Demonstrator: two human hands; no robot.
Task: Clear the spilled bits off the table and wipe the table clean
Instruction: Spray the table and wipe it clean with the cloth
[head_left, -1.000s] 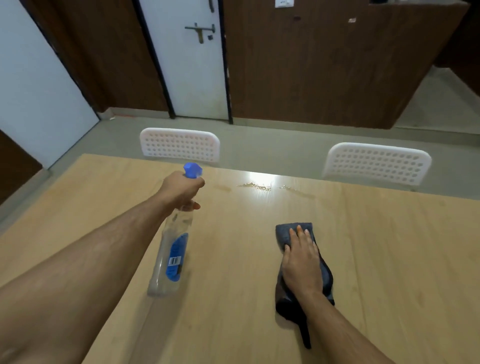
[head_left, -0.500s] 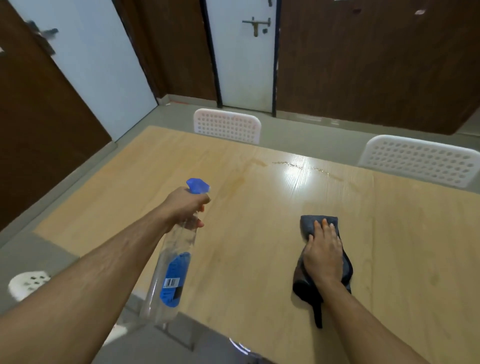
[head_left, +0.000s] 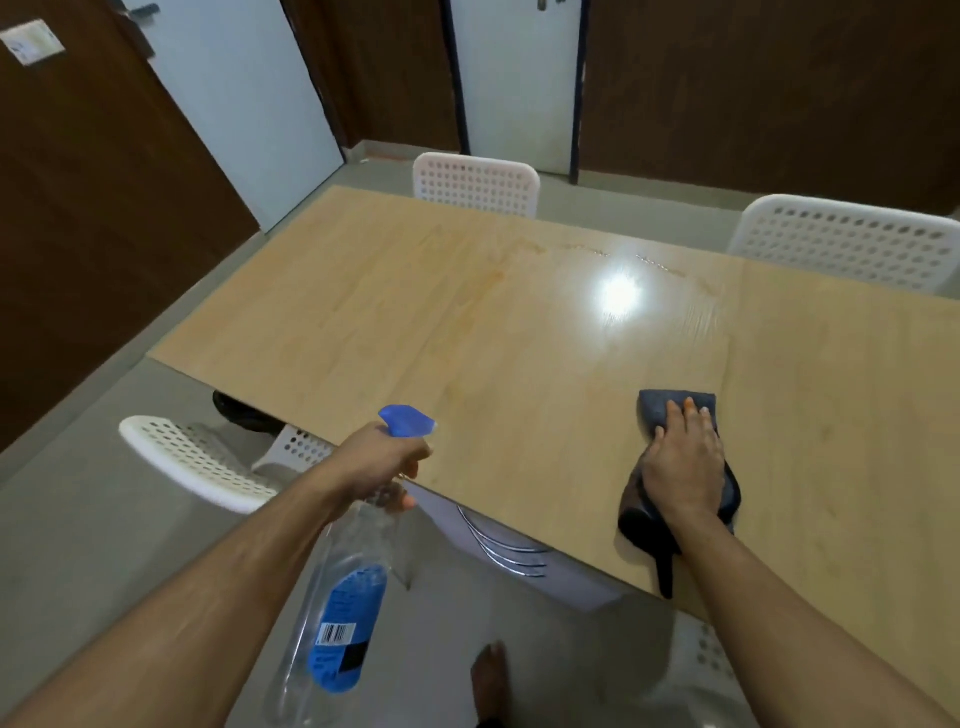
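My left hand (head_left: 376, 462) grips the neck of a clear spray bottle (head_left: 332, 618) with a blue nozzle and blue label, held over the table's near left edge, nozzle aimed across the table. My right hand (head_left: 685, 457) lies flat, fingers together, on a dark grey cloth (head_left: 655, 410) that rests on the light wooden table (head_left: 467, 322). A thin line of small spilled bits (head_left: 652, 261) lies near the far edge, beside a bright glare and a faint wet smear.
Two white perforated chairs stand beyond the far edge, one (head_left: 475, 182) at the middle and another (head_left: 852, 241) on the right. A third white chair (head_left: 202, 460) sits at the near left. My bare foot (head_left: 491, 680) is on the grey floor. Doors and brown panels line the walls.
The view has pulled back and swung left, so the table's near edge and the floor now show. The bottle hangs over that edge. My right hand stays on the cloth.
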